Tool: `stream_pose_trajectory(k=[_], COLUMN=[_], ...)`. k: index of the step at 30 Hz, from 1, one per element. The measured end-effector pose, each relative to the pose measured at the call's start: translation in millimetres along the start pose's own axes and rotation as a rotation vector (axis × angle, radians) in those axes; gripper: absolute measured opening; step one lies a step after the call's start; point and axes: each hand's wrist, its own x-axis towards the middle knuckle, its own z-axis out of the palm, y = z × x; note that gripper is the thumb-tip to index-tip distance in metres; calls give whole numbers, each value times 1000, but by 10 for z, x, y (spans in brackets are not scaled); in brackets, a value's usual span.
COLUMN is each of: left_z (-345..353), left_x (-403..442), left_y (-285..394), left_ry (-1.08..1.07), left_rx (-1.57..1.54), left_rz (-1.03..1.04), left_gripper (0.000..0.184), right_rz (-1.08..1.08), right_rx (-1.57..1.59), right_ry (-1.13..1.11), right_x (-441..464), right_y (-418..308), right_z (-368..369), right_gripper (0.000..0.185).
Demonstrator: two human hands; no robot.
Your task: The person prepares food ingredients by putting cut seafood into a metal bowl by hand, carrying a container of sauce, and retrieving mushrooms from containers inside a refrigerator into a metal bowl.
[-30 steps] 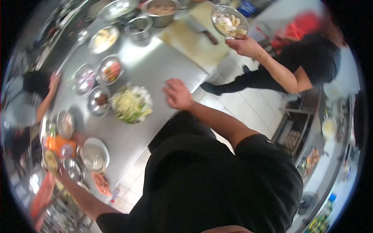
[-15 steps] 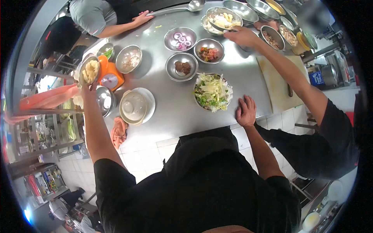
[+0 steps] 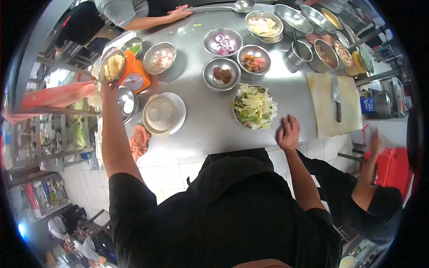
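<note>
At the far left, my left hand [image 3: 107, 85] grips a metal bowl of pale yellow food [image 3: 113, 68], next to an orange scale [image 3: 137, 77]. My right hand [image 3: 288, 133] rests on the steel table [image 3: 203, 129], fingers apart and holding nothing. Just left of it stands a bowl heaped with shredded greens [image 3: 254, 107]. Behind that are bowls of brown paste [image 3: 222, 75], chopped red and green pieces [image 3: 253, 62], and sliced onion rings [image 3: 222, 43]. A lidded clay pot [image 3: 159, 115] sits on a white plate nearer my left arm.
A knife [image 3: 336, 96] lies on a cutting board [image 3: 315, 89] at right. Metal bowls and pots [image 3: 292, 20] crowd the back right. A person's hand [image 3: 180, 12] touches a ladle handle at the back. Another person [image 3: 366, 201] is at lower right. An orange cloth [image 3: 139, 142] hangs at the front edge.
The co-worker at right has let go of the bowl of pale pieces at the back and drawn the arm away to the lower right. My right hand stays on the table.
</note>
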Motion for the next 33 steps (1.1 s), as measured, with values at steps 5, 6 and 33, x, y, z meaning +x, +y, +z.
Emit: stream_pose_trajectory(k=[5, 6, 33], left_z=[-296, -276, -253], left_x=[339, 346, -109], left_y=[-145, -130, 8], left_ry=[2, 28, 155], left_rx=[-36, -47, -57], left_rz=[-27, -46, -75], left_gripper=[47, 51, 69], right_rz=[-20, -24, -70], right_rx=[30, 29, -76], right_ry=[16, 22, 7], right_x=[10, -4, -67], right_y=[-19, -6, -1], right_z=[4, 14, 115], right_gripper=[38, 39, 39])
